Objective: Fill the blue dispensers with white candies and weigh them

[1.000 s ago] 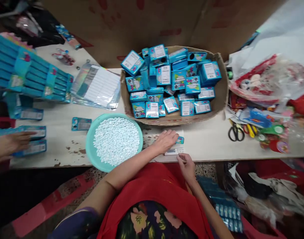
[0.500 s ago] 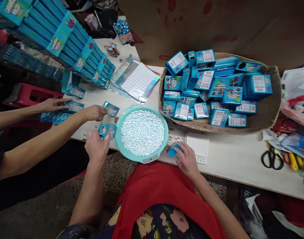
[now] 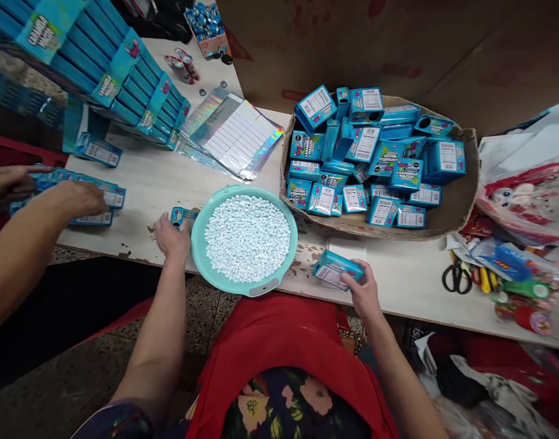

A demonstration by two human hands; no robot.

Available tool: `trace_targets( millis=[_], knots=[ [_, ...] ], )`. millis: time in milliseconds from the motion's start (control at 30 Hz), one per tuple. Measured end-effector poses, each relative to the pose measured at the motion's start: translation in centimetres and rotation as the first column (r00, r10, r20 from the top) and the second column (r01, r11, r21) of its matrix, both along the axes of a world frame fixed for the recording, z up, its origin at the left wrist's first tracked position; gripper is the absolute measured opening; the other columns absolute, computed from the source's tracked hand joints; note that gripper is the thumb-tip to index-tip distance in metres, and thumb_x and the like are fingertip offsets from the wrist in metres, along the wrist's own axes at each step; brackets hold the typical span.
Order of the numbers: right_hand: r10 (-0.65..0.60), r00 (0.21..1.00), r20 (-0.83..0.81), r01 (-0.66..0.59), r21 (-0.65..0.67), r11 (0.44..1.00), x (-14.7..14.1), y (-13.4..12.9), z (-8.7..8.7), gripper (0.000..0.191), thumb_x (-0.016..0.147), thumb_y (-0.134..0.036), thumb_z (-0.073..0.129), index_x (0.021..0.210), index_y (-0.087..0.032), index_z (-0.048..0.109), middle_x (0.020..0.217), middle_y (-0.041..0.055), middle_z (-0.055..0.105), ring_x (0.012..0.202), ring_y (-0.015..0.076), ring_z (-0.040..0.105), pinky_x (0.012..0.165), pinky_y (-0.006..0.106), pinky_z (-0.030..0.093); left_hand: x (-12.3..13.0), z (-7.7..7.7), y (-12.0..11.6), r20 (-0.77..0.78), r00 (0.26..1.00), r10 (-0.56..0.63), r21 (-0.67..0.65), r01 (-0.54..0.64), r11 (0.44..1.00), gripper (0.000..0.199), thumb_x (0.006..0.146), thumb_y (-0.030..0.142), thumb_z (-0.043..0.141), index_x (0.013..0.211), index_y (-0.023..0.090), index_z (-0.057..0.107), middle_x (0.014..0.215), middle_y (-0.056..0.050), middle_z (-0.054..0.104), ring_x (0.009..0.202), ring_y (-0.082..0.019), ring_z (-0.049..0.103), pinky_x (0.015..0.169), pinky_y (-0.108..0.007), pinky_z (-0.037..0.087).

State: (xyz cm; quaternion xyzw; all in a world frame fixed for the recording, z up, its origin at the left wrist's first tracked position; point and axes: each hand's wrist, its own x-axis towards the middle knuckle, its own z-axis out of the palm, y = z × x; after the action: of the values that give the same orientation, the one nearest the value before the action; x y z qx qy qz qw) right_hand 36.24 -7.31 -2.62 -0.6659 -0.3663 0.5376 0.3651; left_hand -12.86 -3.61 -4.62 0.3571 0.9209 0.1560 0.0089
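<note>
Blue box (image 3: 337, 268) in R hand (image 3: 362, 285), L hand (image 3: 172, 236) round 2nd box (image 3: 178, 215), green bowl (image 3: 199, 244) btwn, carton (image 3: 451, 212) behind

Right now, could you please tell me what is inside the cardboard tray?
The cardboard tray holds a jumbled pile of blue printed boxes, with bare cardboard visible at its right end. Whatever lies beneath the upper boxes is covered, so I cannot tell.

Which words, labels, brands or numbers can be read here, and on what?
"CARAMELO MACIZO": blue box in the carton, and others around it.
"CARAMELO MACIZO": stacked blue packs, upper left.
White label on the box in the right hand: too small.
Printed sheets: too small.
Lettering on dark bag: partly hidden.
</note>
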Motion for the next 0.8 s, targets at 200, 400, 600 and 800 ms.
trace_targets(
  millis=[200, 400, 600, 800],
  knots=[
    [-0.073, 0.907, -0.415, -0.011, -0.197, 0.98, -0.3, -1.6, 0.5, 0.047, 0.056, -0.026, 0.084, 0.093, -0.025, 0.055, 0.088, -0.003, 0.067, 0.077, 0.017, 0.064, 0.07, 0.03, 0.053, 9.6, 1.3, -3.0, -0.043, 0.846, -0.532, 0.236, 0.526, 0.817, 0.032, 0.091, 0.036, 0.047, 0.111, 0.014, 0.057, 0.109, -0.014, 0.061, 0.108, -0.026, 0.054, 0.095, -0.042, 0.042],
    [-0.155, 0.769, -0.62, -0.002, -0.245, 0.969, -2.0, -2.2, -0.1, 0.051, 0.057, -0.027, 0.082, 0.103, -0.026, 0.06, 0.102, 0.0019, 0.071, 0.089, 0.0237, 0.068, 0.084, 0.044, 0.054, 21.5, 3.4, -4.8, 0.211, 0.488, -0.847, -0.271, 0.862, 0.429, 0.036, 0.083, 0.047, 0.057, 0.099, 0.015, 0.059, 0.088, -0.011, 0.062, 0.084, -0.028, 0.059, 0.072, -0.039, 0.046],
    [-0.215, 0.772, -0.598, 0.051, -0.279, 0.959, -1.7, -1.5, -1.2, 0.042, 0.053, -0.033, 0.085, 0.089, -0.025, 0.064, 0.088, 0.0001, 0.074, 0.08, 0.0219, 0.07, 0.081, 0.042, 0.056, 24.3, 3.8, -4.2, 0.242, 0.486, -0.84, -0.476, 0.813, 0.334, 0.022, 0.084, 0.007, 0.04, 0.098, 0.01, 0.056, 0.085, -0.013, 0.058, 0.073, -0.025, 0.06, 0.056, -0.031, 0.043],
    [-0.257, 0.792, -0.555, 0.09, -0.31, 0.947, -1.7, -1.1, -1.5, 0.04, 0.052, -0.031, 0.086, 0.087, -0.026, 0.067, 0.086, -0.001, 0.074, 0.077, 0.0198, 0.069, 0.078, 0.037, 0.057, 24.4, 3.1, -5.3, 0.271, 0.461, -0.845, -0.481, 0.825, 0.297, 0.027, 0.081, 0.002, 0.038, 0.098, 0.008, 0.057, 0.086, -0.014, 0.059, 0.073, -0.024, 0.06, 0.054, -0.031, 0.044]
  ],
)
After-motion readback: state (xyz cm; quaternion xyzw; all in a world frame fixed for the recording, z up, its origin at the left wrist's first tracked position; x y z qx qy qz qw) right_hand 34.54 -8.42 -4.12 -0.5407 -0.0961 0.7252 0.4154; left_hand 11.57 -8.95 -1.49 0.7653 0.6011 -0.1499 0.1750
